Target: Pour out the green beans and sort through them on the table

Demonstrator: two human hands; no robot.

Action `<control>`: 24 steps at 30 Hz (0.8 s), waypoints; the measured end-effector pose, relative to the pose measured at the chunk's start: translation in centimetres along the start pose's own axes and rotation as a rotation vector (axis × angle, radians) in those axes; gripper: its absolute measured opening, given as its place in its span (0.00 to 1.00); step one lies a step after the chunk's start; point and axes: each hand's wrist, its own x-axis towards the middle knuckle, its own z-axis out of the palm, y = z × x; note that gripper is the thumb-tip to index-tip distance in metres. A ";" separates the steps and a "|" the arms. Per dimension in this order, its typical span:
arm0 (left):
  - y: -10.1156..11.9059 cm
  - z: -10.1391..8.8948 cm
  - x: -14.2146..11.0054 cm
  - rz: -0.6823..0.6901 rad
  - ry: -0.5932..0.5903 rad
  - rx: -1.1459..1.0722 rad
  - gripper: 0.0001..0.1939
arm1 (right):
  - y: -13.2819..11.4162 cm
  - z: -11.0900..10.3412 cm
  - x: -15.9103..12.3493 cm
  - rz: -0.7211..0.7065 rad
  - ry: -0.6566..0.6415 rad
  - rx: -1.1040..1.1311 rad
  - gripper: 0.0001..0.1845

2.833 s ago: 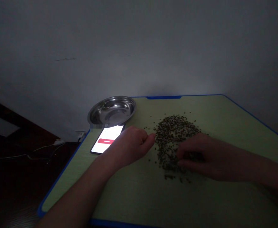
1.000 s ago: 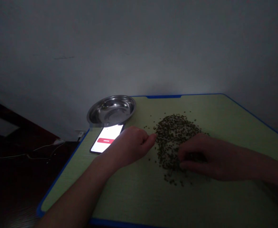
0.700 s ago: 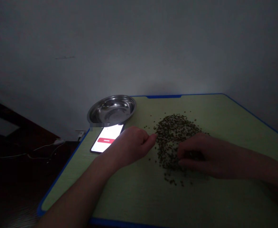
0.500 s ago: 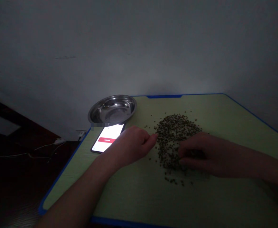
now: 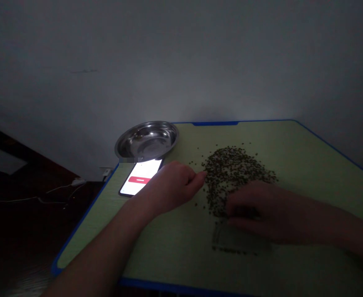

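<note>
A spread of small dark grains or seeds [image 5: 231, 161], too small to name exactly, lies loose on the light green table [image 5: 169, 255]. My left hand [image 5: 181, 183] is closed at the left edge of the spread, thumb against curled fingers; whatever it may hold is hidden. Over the near right part of the grains, my right hand [image 5: 252, 210] is closed, its fingers pinched together and somewhat blurred. Below its fingers a faint, see-through flat sheet [image 5: 240, 238] lies against the table, seemingly held by that hand. A short row of grains runs along the sheet's near edge.
Back left stands a shiny steel bowl [image 5: 147, 142]. A phone [image 5: 141, 177] with a lit screen lies in front of it, partly behind my left forearm. Blue edging [image 5: 85, 222] rims the table. A wall rises behind; white cables [image 5: 54, 192] hang at the left.
My right hand has moved slightly left and toward me, uncovering grains on the right. The see-through sheet shows more, and some grains have shifted nearer. My left hand has stayed almost still.
</note>
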 end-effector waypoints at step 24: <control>-0.1 0.2 0.0 0.016 0.004 0.020 0.28 | -2.8 0.8 -0.6 0.029 -0.176 0.089 0.11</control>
